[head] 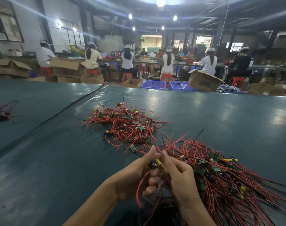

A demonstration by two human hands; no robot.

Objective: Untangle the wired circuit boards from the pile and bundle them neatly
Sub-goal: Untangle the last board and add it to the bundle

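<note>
On the near edge of the green table (57, 152), two hands meet over one board (156, 163), a small piece with a yellow block and a dark blue cylinder on it and thin red leads hanging from it. The left hand (135, 175) has its fingers curled round the board and its trailing leads, thumb pointing up. The right hand (179, 176) touches it from the right and pinches one wire (175, 142) at the fingertips; this wire rises away to the far right and is blurred. Two masses of wired boards lie on the table. The pile (127, 126), beyond the hands, is a loose knot of red wires with a few black ones, dotted with small green boards and yellow and blue parts. The heap (220, 173), just right of the right hand, has the same parts, but its wires run mostly one way, fanning out to the near right. A third, darker tangle (0, 113) sits at the far left edge, well apart. Past the table stand two blue crates (153, 84) side by side and several open boxes (67, 66). Six workers (127, 59) in white caps sit with their backs turned, several of them on red stools (166, 77), with more people facing them further off.
</note>
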